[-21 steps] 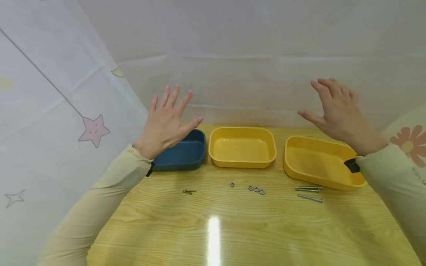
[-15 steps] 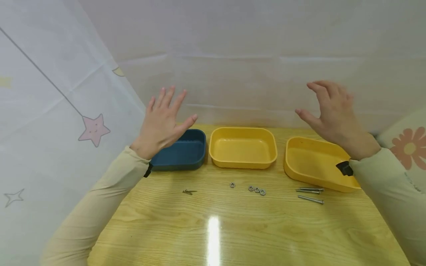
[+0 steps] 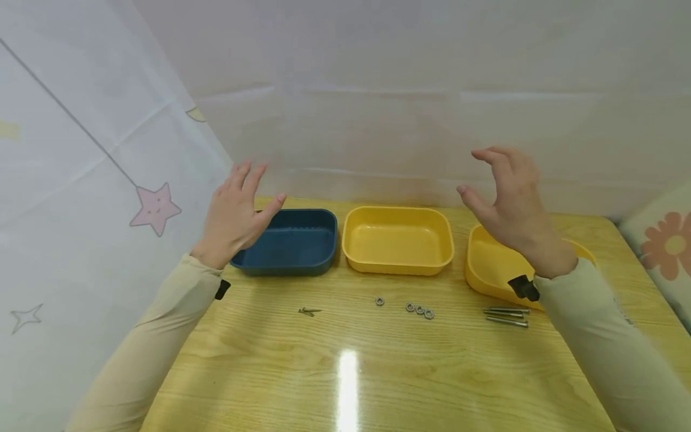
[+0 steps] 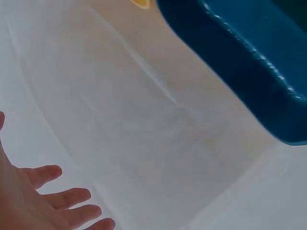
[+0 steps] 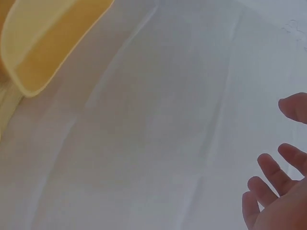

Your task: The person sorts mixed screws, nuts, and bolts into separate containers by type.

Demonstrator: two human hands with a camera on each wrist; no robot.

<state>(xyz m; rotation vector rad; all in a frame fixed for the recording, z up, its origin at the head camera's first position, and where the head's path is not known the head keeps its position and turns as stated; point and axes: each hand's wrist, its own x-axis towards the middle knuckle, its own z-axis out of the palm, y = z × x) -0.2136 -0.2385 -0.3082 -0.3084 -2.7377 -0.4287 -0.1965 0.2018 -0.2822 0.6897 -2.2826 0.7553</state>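
Note:
My left hand is raised over the left end of a dark blue tray, fingers loosely spread and holding nothing. The right hand, also holding nothing, hovers over the right yellow tray, its thumb apart from the gently bent fingers. That hand and sleeve hide part of the tray. Between the two hands stands another yellow tray. In front of the trays lie a small group of brass-coloured screws, a single hex nut, a row of hex nuts and several long bolts.
The trays stand in a row near the back of the wooden table. A pale cloth hangs right behind them, and a printed sheet with a pink star borders the left side. Light glares on the tabletop in front.
Both hands have moved lower in the head view, the left one leftward and the right one also leftward. More of the blue tray shows now. The small hardware lies as before.

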